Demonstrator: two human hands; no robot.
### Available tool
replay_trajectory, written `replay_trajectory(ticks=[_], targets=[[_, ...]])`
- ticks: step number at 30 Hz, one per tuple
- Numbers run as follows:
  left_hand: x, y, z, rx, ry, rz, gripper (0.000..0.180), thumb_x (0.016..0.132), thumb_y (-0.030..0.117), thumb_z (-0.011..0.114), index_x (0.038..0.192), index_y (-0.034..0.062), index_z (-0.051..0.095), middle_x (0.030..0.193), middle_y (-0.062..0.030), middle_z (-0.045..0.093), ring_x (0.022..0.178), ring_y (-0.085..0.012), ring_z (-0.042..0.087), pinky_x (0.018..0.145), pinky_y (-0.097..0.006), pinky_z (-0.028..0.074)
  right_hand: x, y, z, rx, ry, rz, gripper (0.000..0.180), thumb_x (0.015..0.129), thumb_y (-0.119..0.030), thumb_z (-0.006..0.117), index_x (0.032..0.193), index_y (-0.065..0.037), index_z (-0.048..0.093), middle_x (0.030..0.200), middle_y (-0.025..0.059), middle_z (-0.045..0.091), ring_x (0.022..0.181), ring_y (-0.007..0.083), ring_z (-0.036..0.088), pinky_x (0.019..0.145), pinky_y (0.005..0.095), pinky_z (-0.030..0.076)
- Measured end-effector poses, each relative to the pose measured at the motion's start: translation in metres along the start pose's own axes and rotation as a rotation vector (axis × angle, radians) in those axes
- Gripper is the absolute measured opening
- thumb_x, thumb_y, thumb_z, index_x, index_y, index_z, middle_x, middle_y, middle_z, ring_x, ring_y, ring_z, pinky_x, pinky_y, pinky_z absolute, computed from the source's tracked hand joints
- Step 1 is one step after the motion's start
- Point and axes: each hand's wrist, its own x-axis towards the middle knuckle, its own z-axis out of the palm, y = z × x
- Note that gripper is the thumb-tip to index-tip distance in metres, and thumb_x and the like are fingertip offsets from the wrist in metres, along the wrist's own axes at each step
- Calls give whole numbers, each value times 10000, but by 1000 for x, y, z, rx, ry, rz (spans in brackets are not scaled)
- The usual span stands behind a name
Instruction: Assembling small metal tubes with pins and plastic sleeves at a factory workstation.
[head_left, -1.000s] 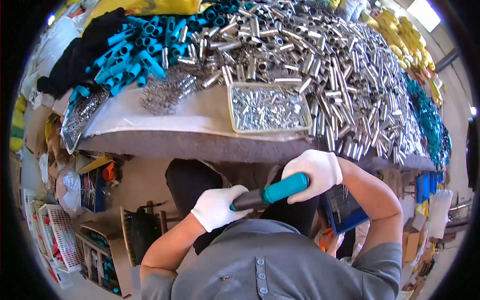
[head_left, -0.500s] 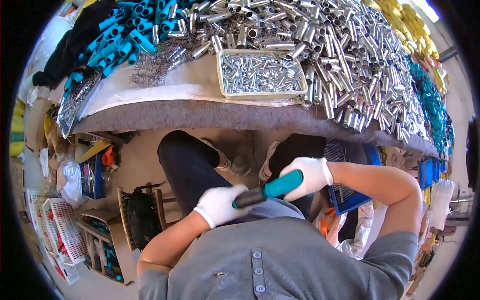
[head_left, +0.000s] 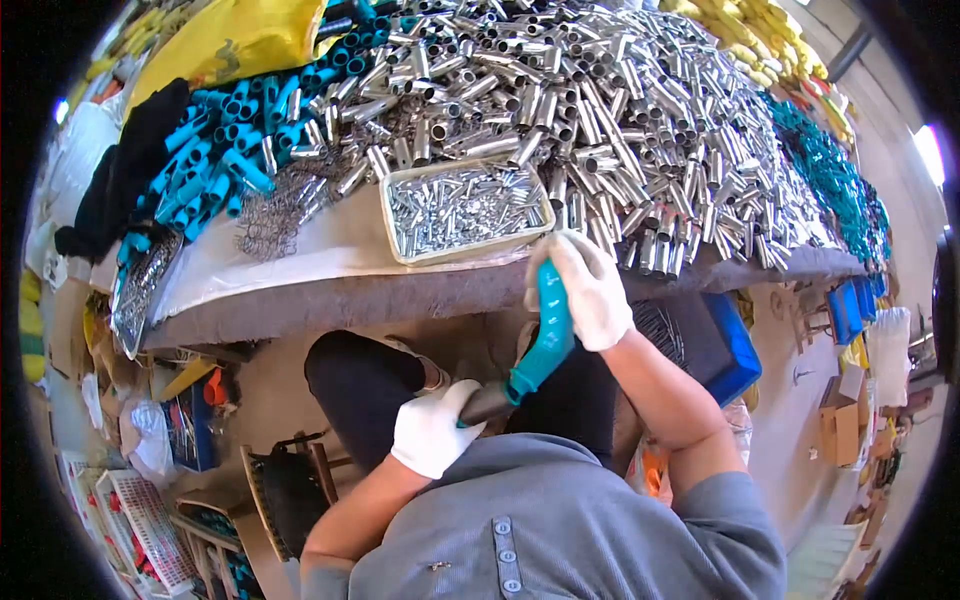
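Note:
A curved teal plastic piece with a dark grey, rod-like lower end, which looks like a tool handle point(head_left: 551, 330), is held in front of my body between both hands. My left hand point(head_left: 436, 428), in a white glove, is closed round the dark end low by my lap. My right hand point(head_left: 590, 292), gloved too, wraps the upper teal end close to the table's front edge. Just beyond it stands a cream tray point(head_left: 400, 254) of small shiny metal pins point(head_left: 465, 208). What the right fingertips touch is partly hidden.
A big heap of chromed tubes point(head_left: 640, 130) covers the table, with teal tubes point(head_left: 215, 165) and thin wire springs point(head_left: 268, 222) at left. A yellow sack point(head_left: 230, 45) lies behind. Below are a blue bin point(head_left: 735, 350) at right, a chair point(head_left: 290, 490) and white baskets point(head_left: 150, 530) at left.
My right hand has gone up and forward toward the tray, tilting the teal piece steeper. My left hand stays low on the dark end. The view has shifted, showing more of the table.

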Motion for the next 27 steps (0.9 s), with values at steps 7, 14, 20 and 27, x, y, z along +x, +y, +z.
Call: replay_trajectory(ticks=[7,14,20,27], targets=[[-7,-3,-13,-337,-218,-313,388,734,276,714,1028,61,581,829,-173,637,765,-343,631,676,-380,503,3,13,-42,-791,-605,-870,430,822,-403,642,1053,-42,600,1105,143,545,1016,288,540,893,412,415],[-10,-1,-17,-389,-344,-273,383,746,298,707,1030,73,581,832,-171,631,776,-333,632,684,-372,494,-23,14,-34,-671,-870,-216,506,645,-286,819,1039,-67,589,878,91,655,801,263,651,725,338,507],[-7,3,-18,-374,-452,-321,341,755,283,689,1023,100,585,812,-162,632,764,-332,632,680,-377,494,-17,10,-36,-505,-1006,125,462,678,-204,792,1074,-61,602,887,92,657,810,251,649,723,345,513],[-14,-19,11,-947,-899,-347,371,737,266,717,987,38,563,858,-26,582,802,-120,530,737,-274,432,-6,-1,-6,-1207,-1133,-1322,196,684,-208,549,843,-97,576,717,16,521,767,199,566,933,376,423]])
